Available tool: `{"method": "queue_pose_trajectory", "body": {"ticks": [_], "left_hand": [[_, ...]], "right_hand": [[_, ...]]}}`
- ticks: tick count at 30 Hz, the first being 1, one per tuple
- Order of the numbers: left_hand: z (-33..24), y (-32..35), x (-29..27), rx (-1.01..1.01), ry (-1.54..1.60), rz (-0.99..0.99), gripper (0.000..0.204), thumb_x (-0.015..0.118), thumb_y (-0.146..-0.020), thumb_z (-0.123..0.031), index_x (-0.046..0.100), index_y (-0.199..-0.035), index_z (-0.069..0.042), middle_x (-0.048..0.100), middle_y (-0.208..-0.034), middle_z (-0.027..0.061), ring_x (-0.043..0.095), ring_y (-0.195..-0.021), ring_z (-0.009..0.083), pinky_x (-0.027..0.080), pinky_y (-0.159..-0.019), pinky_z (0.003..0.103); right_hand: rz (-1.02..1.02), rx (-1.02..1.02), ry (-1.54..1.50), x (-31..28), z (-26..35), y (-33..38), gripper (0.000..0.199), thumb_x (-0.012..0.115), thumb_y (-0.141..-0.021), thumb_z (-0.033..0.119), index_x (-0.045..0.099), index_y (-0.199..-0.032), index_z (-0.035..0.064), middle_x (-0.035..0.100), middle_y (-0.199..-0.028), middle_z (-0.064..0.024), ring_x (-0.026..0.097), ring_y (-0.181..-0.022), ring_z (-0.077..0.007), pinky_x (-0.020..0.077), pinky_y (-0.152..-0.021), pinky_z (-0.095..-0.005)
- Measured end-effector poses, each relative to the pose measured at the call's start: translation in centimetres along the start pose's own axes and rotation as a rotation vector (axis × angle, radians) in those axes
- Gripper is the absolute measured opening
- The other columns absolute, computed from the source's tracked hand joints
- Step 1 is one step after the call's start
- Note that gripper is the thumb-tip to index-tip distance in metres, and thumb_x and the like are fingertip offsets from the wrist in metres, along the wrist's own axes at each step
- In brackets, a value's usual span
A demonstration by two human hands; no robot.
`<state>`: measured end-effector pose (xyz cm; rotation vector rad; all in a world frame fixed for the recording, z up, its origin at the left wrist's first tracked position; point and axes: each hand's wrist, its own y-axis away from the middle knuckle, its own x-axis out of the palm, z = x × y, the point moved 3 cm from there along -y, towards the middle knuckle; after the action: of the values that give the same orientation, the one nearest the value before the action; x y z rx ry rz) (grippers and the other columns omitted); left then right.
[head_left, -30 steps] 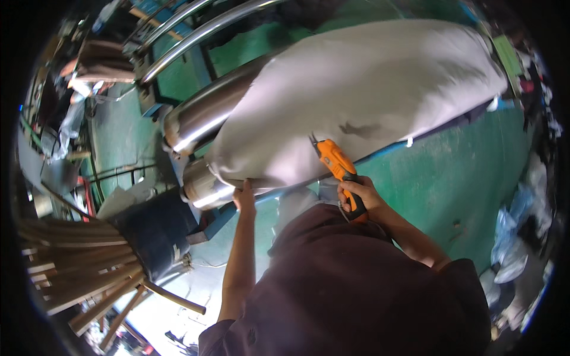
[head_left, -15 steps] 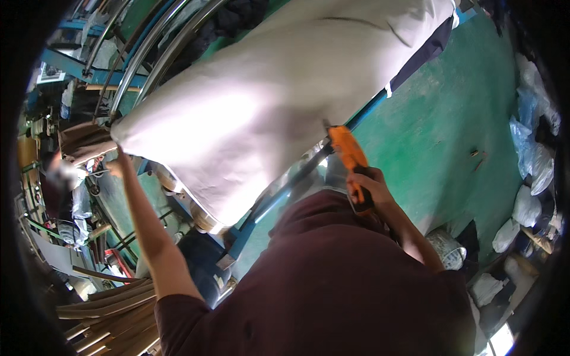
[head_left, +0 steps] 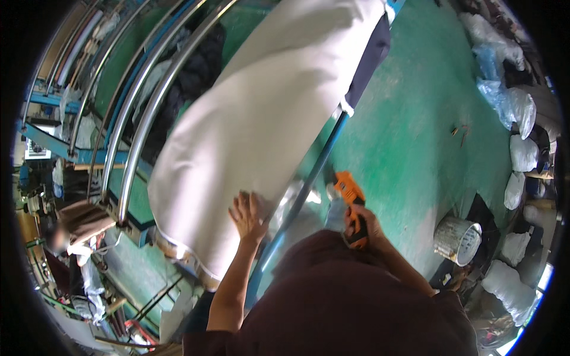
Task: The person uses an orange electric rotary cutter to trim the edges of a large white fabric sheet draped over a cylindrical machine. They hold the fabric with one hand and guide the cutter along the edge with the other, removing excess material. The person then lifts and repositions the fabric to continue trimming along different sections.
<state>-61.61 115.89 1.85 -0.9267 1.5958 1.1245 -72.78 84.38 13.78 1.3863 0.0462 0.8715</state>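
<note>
Workshop floor painted green [head_left: 427, 148], scuffed pale in patches, seen from above through a strongly curved lens. A long roll of off-white fabric [head_left: 261, 130] lies on a machine bed, running from upper right down to lower left; a dark navy cloth layer [head_left: 371, 56] shows at its far end. Beside the roll on the left, curved shiny steel rails [head_left: 148, 113] run the same way, fixed to a blue metal frame [head_left: 53, 145]. A slim blue bar [head_left: 314, 172] runs along the roll's near edge. The left hand [head_left: 248, 216] rests flat on the fabric near its lower edge, fingers spread apart, holding nothing. The right hand [head_left: 363, 228] is closed around the dark grip of an orange and black hand tool [head_left: 350, 202], which is held off the fabric, just right of the blue bar, its orange head pointing away from the body. Containers: a round pale bucket [head_left: 457, 240] stands on the floor to the right of the right arm, tilted in the view; its contents cannot be made out. Along the right wall sit several clear and white plastic sacks [head_left: 522, 154], bulging, contents unclear. Two small dark scraps [head_left: 458, 130] lie on bare floor. Another person [head_left: 71, 237] stands at far left, blurred.
</note>
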Motion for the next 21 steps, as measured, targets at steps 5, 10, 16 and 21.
{"method": "queue_pose_trajectory", "body": {"ticks": [5,10,16,21], "left_hand": [[2.1,1.5,0.3,-0.057,0.026,-0.087,0.061,0.064,-0.078,-0.026,0.047,-0.133,-0.008,0.044,-0.134,0.0189,0.041,-0.125,0.0412,0.035,-0.103,0.055],[8.7,2.9,-0.8,-0.363,-0.052,-0.085,0.016,0.057,-0.083,-0.012,0.055,-0.096,-0.004,0.058,-0.103,0.0176,0.062,-0.094,0.0401,0.054,-0.074,0.051],[-2.4,1.1,-5.7,-0.057,0.102,0.166,0.023,0.059,-0.083,-0.012,0.058,-0.105,-0.006,0.067,-0.094,0.0223,0.065,-0.087,0.0438,0.052,-0.076,0.053],[-19.0,-7.7,-11.6,-0.005,0.54,0.097,0.038,0.066,-0.082,-0.016,0.059,-0.117,-0.003,0.067,-0.099,0.0216,0.064,-0.091,0.0432,0.052,-0.08,0.048]], "right_hand": [[0.154,-0.042,0.194,-2.7,1.6,-2.0,0.028,0.059,-0.091,0.034,0.054,-0.094,0.0065,0.056,-0.073,-0.0027,0.053,-0.058,-0.013,0.0466,-0.057,-0.0281],[0.232,-0.071,0.261,-4.7,2.8,-4.7,0.026,0.059,-0.091,0.031,0.054,-0.091,0.0059,0.056,-0.073,-0.0035,0.054,-0.057,-0.0139,0.0463,-0.057,-0.0292],[0.303,-0.077,0.073,-4.7,5.6,-6.3,0.024,0.059,-0.09,0.03,0.055,-0.088,0.0065,0.056,-0.072,-0.0044,0.055,-0.056,-0.0149,0.0457,-0.051,-0.0272],[0.245,-0.045,-0.113,-7.7,9.1,-8.1,0.022,0.06,-0.092,0.03,0.053,-0.095,0.0086,0.054,-0.07,-0.0015,0.054,-0.056,-0.0128,0.0446,-0.051,-0.0283]]}}
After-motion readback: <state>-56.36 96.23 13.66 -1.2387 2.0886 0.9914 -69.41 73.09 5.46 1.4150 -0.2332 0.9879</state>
